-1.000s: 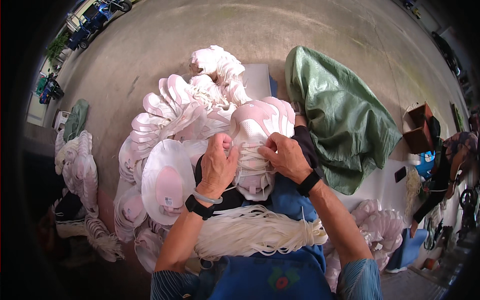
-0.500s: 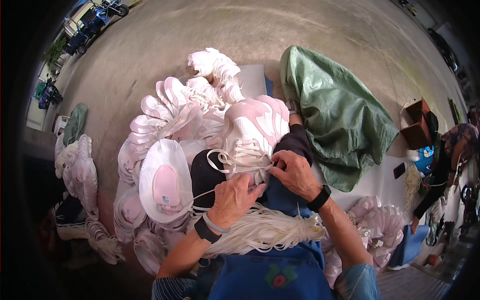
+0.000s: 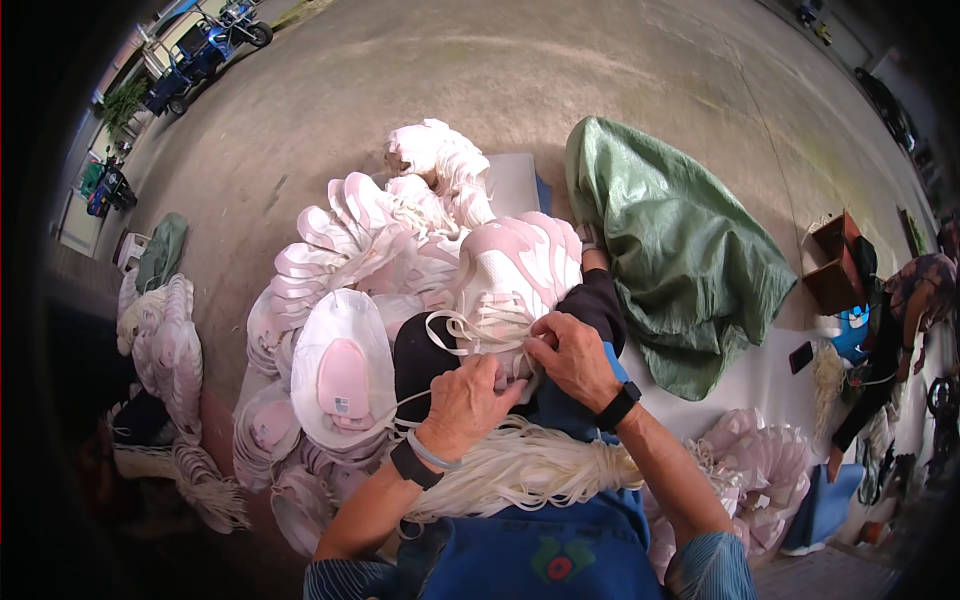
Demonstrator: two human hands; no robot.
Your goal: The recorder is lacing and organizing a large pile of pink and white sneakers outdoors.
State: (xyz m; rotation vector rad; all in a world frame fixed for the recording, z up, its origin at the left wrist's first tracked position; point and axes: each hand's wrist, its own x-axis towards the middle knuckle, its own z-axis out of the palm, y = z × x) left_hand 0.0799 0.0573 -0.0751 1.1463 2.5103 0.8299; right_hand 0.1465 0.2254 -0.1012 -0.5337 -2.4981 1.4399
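A stack of white and pink shoe uppers (image 3: 520, 262) rests across my lap, the nearest one partly threaded with a cream shoelace (image 3: 447, 328) that loops out to the left. At the near end of its lacing, my left hand (image 3: 468, 405) is closed in a pinch on the lace, palm side hidden. A length of lace trails from it toward the lower left. My right hand (image 3: 578, 362) pinches the lace on the other side, thumb and forefinger together near the eyelets. Its fingertips almost meet those of the left. A thick bundle of cream shoelaces (image 3: 530, 465) lies below both wrists.
Many more uppers (image 3: 345, 370) are piled at left, with another heap (image 3: 755, 465) at lower right. A green woven sack (image 3: 675, 255) spreads at right, beside a dark phone (image 3: 801, 357). Another person's arm (image 3: 862, 400) shows at far right. A blue three-wheeler (image 3: 205, 45) stands far left.
The whole view has shifted, so things sit slightly lower. My right hand has moved a little left over the upper, closer to my left hand. Both still pinch the lace.
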